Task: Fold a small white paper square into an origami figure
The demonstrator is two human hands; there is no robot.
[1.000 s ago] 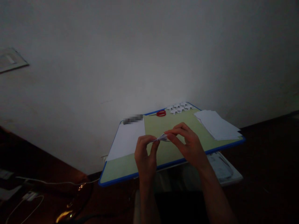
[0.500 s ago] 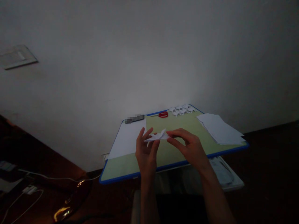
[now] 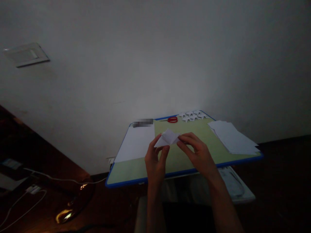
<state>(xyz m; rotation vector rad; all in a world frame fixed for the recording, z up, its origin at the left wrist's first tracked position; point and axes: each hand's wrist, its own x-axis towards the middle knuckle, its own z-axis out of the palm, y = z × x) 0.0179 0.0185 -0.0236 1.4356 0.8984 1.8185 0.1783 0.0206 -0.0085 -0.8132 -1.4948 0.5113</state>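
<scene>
A small folded white paper piece (image 3: 168,137) is held up between both hands above a green board with a blue rim (image 3: 184,170). My left hand (image 3: 155,160) pinches its left corner with thumb and fingers. My right hand (image 3: 198,153) pinches its right side, fingers curled. The paper's flat face is turned up toward the camera. Both hands hover over the middle of the board.
On the board lie a white sheet (image 3: 136,142) at left, a stack of white paper (image 3: 233,137) at right, red-handled scissors (image 3: 172,119), several small folded paper shapes (image 3: 192,115) and a dark oblong object (image 3: 143,123) at the back. Cables (image 3: 31,189) run across the dark floor at left.
The folded paper has been raised and tilted so its flat face shows. My left hand's fingers closed on it again after opening briefly. The view shifted slightly.
</scene>
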